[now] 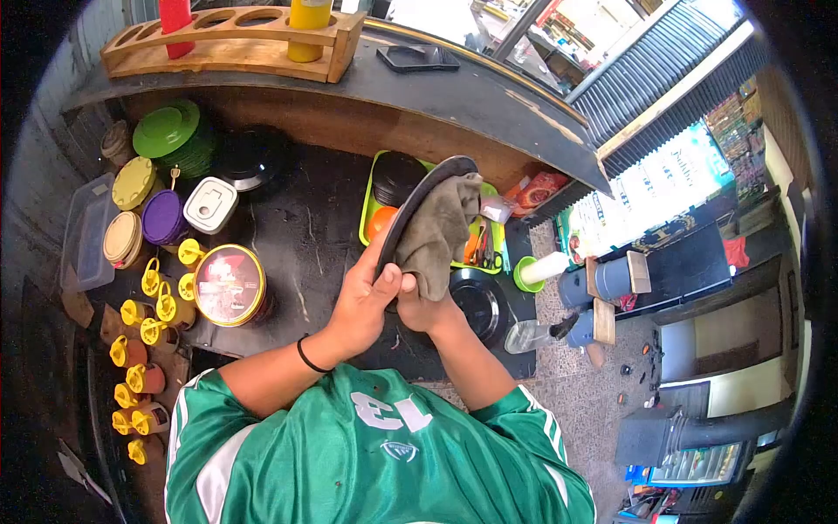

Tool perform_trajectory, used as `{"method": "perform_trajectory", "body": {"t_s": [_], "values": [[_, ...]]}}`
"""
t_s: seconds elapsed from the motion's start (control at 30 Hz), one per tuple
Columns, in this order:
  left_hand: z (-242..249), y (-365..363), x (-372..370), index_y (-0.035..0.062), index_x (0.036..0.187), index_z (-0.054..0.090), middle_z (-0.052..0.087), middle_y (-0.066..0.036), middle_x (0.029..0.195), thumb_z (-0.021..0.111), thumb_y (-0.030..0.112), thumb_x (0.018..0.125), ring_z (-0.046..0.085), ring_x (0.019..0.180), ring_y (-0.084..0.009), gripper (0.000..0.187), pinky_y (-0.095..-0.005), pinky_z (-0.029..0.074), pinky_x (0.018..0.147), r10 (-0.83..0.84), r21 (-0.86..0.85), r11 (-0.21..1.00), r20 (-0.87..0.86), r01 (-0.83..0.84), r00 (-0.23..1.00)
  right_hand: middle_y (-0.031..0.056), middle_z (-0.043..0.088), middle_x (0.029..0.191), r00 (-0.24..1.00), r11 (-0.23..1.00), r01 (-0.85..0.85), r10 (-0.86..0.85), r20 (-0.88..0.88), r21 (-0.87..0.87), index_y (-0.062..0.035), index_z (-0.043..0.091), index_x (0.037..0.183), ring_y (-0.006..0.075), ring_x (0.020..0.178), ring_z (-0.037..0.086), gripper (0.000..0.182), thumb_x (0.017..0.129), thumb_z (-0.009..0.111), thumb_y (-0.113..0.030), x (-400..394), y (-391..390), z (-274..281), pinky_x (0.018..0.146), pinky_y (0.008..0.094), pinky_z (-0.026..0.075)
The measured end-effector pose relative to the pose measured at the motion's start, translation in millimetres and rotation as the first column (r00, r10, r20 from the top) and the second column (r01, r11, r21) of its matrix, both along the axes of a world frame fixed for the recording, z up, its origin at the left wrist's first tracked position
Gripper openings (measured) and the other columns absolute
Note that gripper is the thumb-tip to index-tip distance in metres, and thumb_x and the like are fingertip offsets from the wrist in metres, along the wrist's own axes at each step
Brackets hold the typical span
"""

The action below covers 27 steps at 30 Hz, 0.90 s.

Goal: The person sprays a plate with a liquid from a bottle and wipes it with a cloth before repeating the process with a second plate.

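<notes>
My left hand [367, 295], with a black band at its wrist, grips the lower edge of a dark plate [402, 226]. The plate is tilted up nearly on edge above the black counter. A greyish-green cloth [441, 229] lies bunched against the plate's right-hand face. My right hand [426, 307] is closed on the lower part of this cloth, its fingers partly hidden. Both hands are close together. Behind the plate, a lime-green tray [367, 205] holds dark stacked dishes [397, 177] and an orange item [381, 223].
At left stand several yellow-capped squeeze bottles [154, 332], a round tub [230, 286], lidded containers [210, 205] and green plates [168, 127]. Black plates [477, 306] and a clear container [529, 335] lie at right. A wooden rack [236, 52] stands on the upper shelf [489, 96].
</notes>
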<state>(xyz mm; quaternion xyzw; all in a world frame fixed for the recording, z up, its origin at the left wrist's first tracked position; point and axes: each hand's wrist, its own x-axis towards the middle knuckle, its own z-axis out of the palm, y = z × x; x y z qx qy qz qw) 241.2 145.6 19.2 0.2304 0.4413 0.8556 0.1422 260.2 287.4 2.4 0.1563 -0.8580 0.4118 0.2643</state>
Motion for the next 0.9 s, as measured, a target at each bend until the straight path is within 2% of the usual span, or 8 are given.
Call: {"method": "perform_trajectory", "body": {"t_s": [0.1,0.17,0.3,0.5,0.63,0.7,0.77,0.9], "values": [[19.4,-7.7,-7.0,0.0025,0.158,0.029,0.048,-0.013,0.149,0.065,0.044,0.099,0.046,0.138,-0.0221,0.08,-0.0379,0.035,0.117,-0.026,0.021,0.999,0.052,0.024,0.998,0.02,0.06,0.134,0.989,0.977,-0.148,0.149,-0.001,-0.153,-0.0021,0.059,0.135,0.042,0.127,0.055,0.055,0.099,0.061,-0.044,6.0,-17.6,21.9,0.11,0.0499,0.04],[17.9,-13.8,-19.5,0.0095,0.161,0.023,0.041,-0.015,0.154,0.069,0.034,0.096,0.04,0.142,-0.0245,0.083,-0.0407,0.035,0.117,-0.156,0.118,0.983,0.17,0.137,0.973,0.0193,0.06,0.136,0.991,0.991,-0.133,0.134,-0.029,0.009,-0.0021,0.059,0.135,0.042,0.129,0.053,0.05,0.098,0.06,-0.037,17.1,-31.4,19.6,0.112,0.0503,0.037],[20.9,-23.5,-21.2,0.0064,0.157,0.032,0.049,-0.017,0.149,0.061,0.044,0.102,0.052,0.135,-0.0271,0.072,-0.0433,0.043,0.113,-0.235,0.268,0.948,0.238,0.168,0.942,0.0191,0.061,0.135,0.96,0.961,-0.277,0.276,0.049,-0.005,-0.0011,0.06,0.133,0.0422,0.127,0.055,0.05,0.093,0.064,-0.031,26.4,-38.8,25.5,0.111,0.0517,0.039],[28.3,-15.5,-13.4,0.003,0.151,0.042,0.054,-0.017,0.148,0.041,0.044,0.111,0.058,0.132,-0.0314,0.058,-0.0466,0.046,0.113,-0.261,0.575,0.818,0.387,-0.01,0.884,0.0208,0.066,0.128,0.998,0.988,-0.002,0.012,-0.068,0.151,0.0003,0.067,0.125,0.0439,0.122,0.059,0.045,0.085,0.066,-0.022,38.7,-32.8,17.7,0.108,0.0532,0.042],[14.7,-8.0,-4.5,0.003,0.152,0.04,0.052,-0.015,0.15,0.038,0.041,0.112,0.053,0.138,-0.029,0.055,-0.0453,0.039,0.118,-0.098,0.537,0.841,0.262,-0.06,0.96,0.0222,0.066,0.128,0.936,0.923,0.297,-0.23,-0.267,0.246,0.0021,0.066,0.126,0.0446,0.122,0.059,0.046,0.088,0.067,-0.024,19.1,-13.8,11.2,0.109,0.0526,0.042],[4.9,-3.2,-1.0,0.0039,0.155,0.037,0.05,-0.015,0.154,0.037,0.05,0.11,0.051,0.139,-0.0305,0.065,-0.0479,0.038,0.119,-0.024,0.395,0.916,0.236,-0.073,0.971,0.0234,0.065,0.128,0.921,0.91,0.366,-0.323,-0.22,0.196,0.0024,0.066,0.125,0.045,0.125,0.057,0.041,0.096,0.062,-0.028,10.6,-11.4,16.8,0.111,0.0517,0.04],[-8.0,3.0,1.0,0.0023,0.157,0.033,0.051,-0.013,0.151,0.041,0.041,0.112,0.051,0.138,-0.0253,0.06,-0.0412,0.04,0.117,-0.069,0.43,0.902,0.252,-0.048,0.965,0.025,0.064,0.129,0.869,0.845,0.494,-0.47,-0.155,0.204,0.0013,0.066,0.125,0.045,0.127,0.054,0.041,0.104,0.054,-0.032,-0.9,-7.1,23.4,0.112,0.0522,0.037],[-20.4,10.4,12.2,0.0007,0.163,0.021,0.044,-0.012,0.155,0.047,0.047,0.109,0.041,0.144,-0.0206,0.076,-0.0352,0.03,0.12,0.016,0.093,0.995,0.166,-0.031,0.986,0.0276,0.061,0.13,0.937,0.961,0.267,-0.276,0.213,0.072,0.0012,0.062,0.128,0.0446,0.127,0.053,0.048,0.109,0.045,-0.039,-21.3,12.9,18.0,0.111,0.0505,0.036]]}}
